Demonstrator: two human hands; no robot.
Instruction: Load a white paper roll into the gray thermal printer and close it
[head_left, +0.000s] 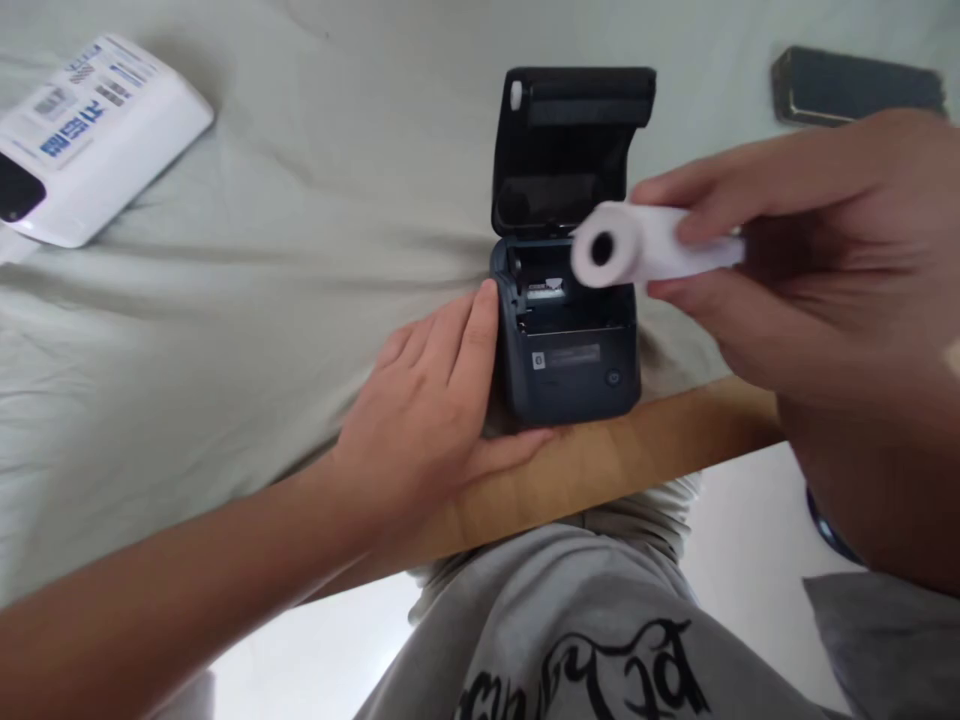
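A small dark printer point(570, 370) stands near the table's front edge with its lid point(574, 110) flipped up and its paper bay open. My left hand point(435, 420) lies flat against the printer's left side, fingers together, thumb along its front base. My right hand point(817, 290) pinches a white paper roll point(645, 245) between thumb and fingers, just above the right side of the open bay. The roll's hollow core faces the camera.
A white box with blue print point(90, 130) lies at the far left. A dark phone-like slab point(855, 85) rests at the far right. A pale cloth point(300, 250) covers the table, whose wooden edge point(622, 460) shows in front. My grey trousers point(562, 630) are below.
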